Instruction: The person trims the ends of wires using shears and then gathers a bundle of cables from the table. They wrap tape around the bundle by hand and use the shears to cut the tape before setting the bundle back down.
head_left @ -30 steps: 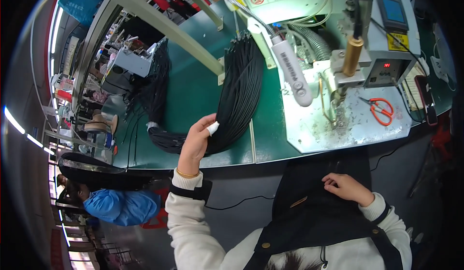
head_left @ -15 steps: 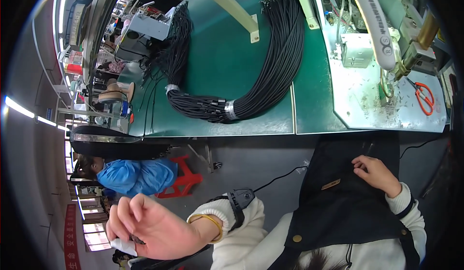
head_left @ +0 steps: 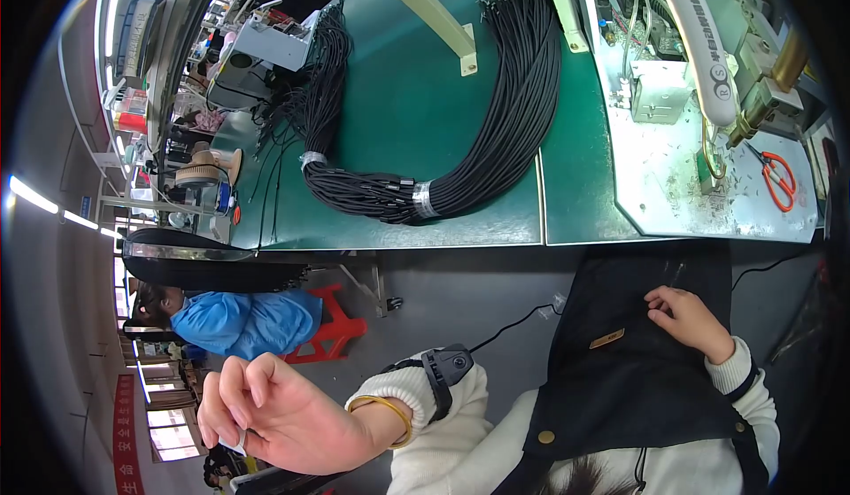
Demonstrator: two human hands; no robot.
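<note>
My left hand (head_left: 288, 415) is raised at the lower left, palm up and well below the table edge. Its fingers are loosely bent and apart. A small white wrapping or piece (head_left: 234, 443) shows at the thumb, partly hidden by the fingers; whether it is worn or held is unclear. My right hand (head_left: 692, 322) rests on the black apron (head_left: 584, 389) over my lap, its fingers slightly bent and nothing seen in them. On the green table (head_left: 398, 96) lies a thick bundle of black cables (head_left: 509, 114), curved like a U and tied with clear bands.
A machine with a white-handled arm (head_left: 699, 48) stands at the right on a metal plate (head_left: 664, 203), beside red-handled scissors (head_left: 779, 181). A person in blue (head_left: 248, 322) sits by a red stool (head_left: 332, 327) at the left. A black cord (head_left: 513, 325) runs from my left wrist.
The fingers and thumb of my left hand have shifted, and less of the white piece shows. My right hand stays where it was. The view has moved slightly.
</note>
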